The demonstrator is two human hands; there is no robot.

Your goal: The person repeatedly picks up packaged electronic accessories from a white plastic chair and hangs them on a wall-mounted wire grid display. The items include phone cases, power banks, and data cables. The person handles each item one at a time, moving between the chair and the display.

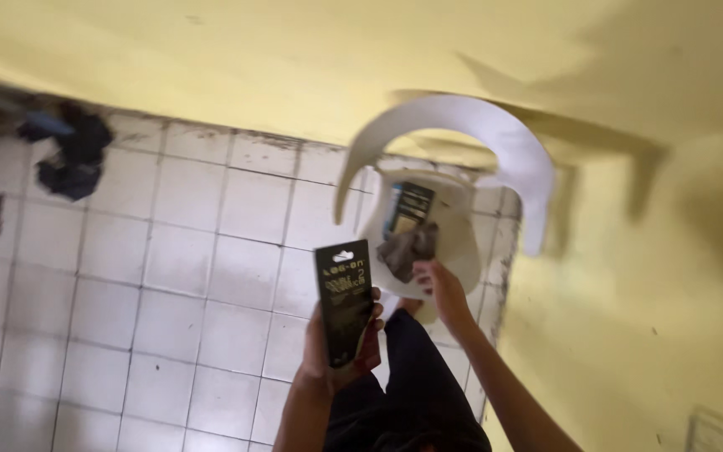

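1. One flat black packet [344,301] stands upright in the left hand [336,347], with its long axis running up and down the view and its hang-hole end uppermost. It looks like stiff card, rectangular, with pale print on the face.
2. The left hand is clamped around the packet's lower half, fingers wrapped round the right edge.
3. The right hand [441,289] reaches onto the seat of one white plastic chair [462,134]; its fingers touch one crumpled grey cloth [409,247], though I cannot tell whether they are closed on it.
4. A second dark packet [410,207] lies on the seat just behind the cloth.
5. The chair has a curved, smooth backrest and stands in the corner of yellow walls [629,318].
6. The floor [127,318] is square white tiles with grimy joints; one dark heap [73,151] lies far left by the wall.
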